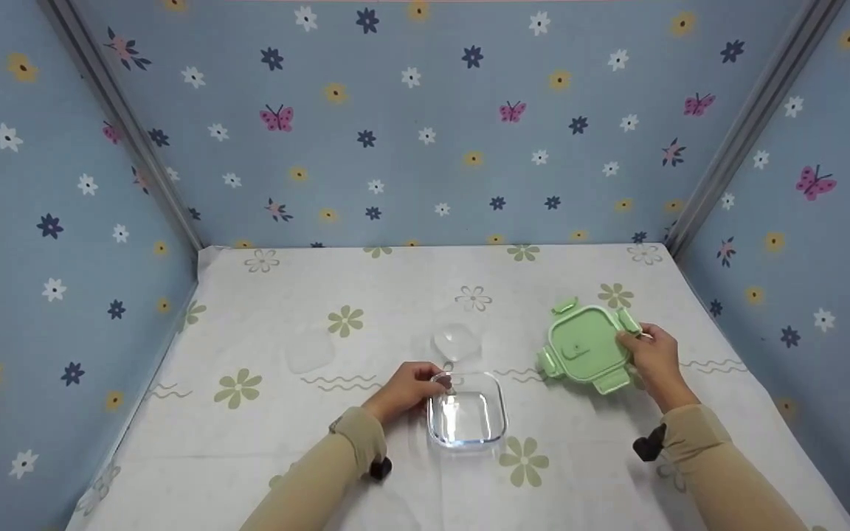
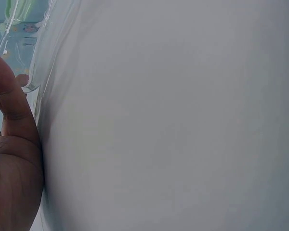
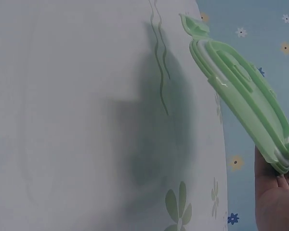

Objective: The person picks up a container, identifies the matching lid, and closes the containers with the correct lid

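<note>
A square clear glass food container [image 1: 467, 418] sits on the table, its open top facing up. My left hand [image 1: 410, 391] pinches its rim at the upper left corner, thumb on the near side. In the left wrist view, the left hand [image 2: 14, 144] shows at the edge beside the clear wall of the container [image 2: 33, 53]. My right hand [image 1: 657, 365] grips a green snap-on lid [image 1: 587, 343] by its right side, above the table, with the side flaps spread outward. In the right wrist view, the lid [image 3: 245, 101] is tilted, and only part of the right hand [image 3: 277, 197] is visible.
Behind the container lies a small clear rounded object [image 1: 457, 341], its kind hard to tell. Further left is a faint translucent square piece [image 1: 311, 352]. A white flowered cloth [image 1: 248, 457] covers the table, and blue patterned walls [image 1: 425, 177] enclose its back and sides.
</note>
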Action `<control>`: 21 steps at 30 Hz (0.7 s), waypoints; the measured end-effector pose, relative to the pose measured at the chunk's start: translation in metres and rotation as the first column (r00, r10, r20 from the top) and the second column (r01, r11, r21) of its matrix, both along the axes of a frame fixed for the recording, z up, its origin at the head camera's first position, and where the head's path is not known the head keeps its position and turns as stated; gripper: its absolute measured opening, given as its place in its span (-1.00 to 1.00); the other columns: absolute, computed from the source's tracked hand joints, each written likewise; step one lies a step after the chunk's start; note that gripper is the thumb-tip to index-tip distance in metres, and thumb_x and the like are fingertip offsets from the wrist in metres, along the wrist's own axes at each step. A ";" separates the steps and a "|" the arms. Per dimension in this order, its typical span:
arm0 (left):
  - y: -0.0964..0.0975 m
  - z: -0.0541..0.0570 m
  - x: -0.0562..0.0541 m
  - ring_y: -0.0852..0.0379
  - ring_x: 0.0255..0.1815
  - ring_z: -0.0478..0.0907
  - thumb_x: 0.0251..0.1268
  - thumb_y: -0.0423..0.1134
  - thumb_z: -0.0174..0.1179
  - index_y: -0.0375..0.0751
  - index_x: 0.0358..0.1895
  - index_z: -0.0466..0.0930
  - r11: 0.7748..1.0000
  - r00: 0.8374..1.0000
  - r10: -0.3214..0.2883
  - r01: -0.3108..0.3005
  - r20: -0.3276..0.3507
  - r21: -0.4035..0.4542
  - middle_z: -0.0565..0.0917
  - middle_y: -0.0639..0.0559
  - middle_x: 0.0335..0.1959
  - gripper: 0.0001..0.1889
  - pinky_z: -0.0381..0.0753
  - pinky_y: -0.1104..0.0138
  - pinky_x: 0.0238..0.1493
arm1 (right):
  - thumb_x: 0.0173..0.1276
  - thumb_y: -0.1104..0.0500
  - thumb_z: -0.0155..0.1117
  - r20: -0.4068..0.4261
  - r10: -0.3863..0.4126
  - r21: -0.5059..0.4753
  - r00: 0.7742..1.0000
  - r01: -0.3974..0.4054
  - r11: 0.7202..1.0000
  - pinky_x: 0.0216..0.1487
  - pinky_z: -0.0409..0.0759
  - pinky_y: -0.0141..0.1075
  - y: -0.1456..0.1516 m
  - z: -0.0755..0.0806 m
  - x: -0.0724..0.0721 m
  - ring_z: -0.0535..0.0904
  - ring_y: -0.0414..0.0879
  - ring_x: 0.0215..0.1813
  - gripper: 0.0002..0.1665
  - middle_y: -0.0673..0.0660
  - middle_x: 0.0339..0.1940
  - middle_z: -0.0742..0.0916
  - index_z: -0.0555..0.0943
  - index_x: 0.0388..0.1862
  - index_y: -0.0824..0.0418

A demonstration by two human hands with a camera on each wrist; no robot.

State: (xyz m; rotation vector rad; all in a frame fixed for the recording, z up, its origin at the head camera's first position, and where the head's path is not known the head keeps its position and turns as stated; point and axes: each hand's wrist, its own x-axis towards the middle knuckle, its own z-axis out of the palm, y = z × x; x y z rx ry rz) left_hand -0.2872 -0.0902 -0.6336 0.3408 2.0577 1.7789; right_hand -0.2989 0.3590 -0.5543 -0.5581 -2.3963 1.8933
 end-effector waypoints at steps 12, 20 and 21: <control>0.001 -0.002 -0.002 0.27 -0.43 0.54 0.29 -0.40 0.32 -0.44 -0.02 0.73 1.000 1.000 0.004 -0.004 -0.008 -0.024 0.77 0.14 -0.25 -0.76 0.56 0.44 -0.49 | 0.61 0.26 0.33 -0.006 -0.042 -0.165 0.999 0.040 0.985 -0.17 0.69 -0.47 -0.004 0.001 -0.003 0.66 -0.39 -0.21 -0.62 -0.20 -0.29 0.76 0.45 0.26 0.31; 0.000 0.003 -0.001 0.27 -0.44 0.54 0.29 -0.41 0.36 -0.48 -0.04 0.71 0.999 1.000 -0.005 0.003 -0.031 -0.046 0.74 0.12 -0.26 -0.76 0.55 0.45 -0.50 | 0.62 0.29 0.31 -0.028 -0.029 -0.190 0.999 0.023 0.982 -0.12 0.73 -0.46 -0.013 0.008 -0.001 0.71 -0.37 -0.17 -0.61 -0.12 -0.24 0.75 0.44 0.29 0.35; 0.000 0.005 -0.001 0.27 -0.42 0.54 0.29 -0.41 0.37 -0.49 -0.04 0.72 0.999 0.999 -0.009 0.006 -0.040 -0.051 0.74 0.12 -0.26 -0.76 0.55 0.45 -0.48 | 0.62 0.29 0.31 -0.033 -0.029 -0.189 0.999 0.022 0.982 -0.12 0.74 -0.46 -0.014 0.009 -0.001 0.71 -0.37 -0.17 -0.61 -0.12 -0.24 0.75 0.44 0.29 0.35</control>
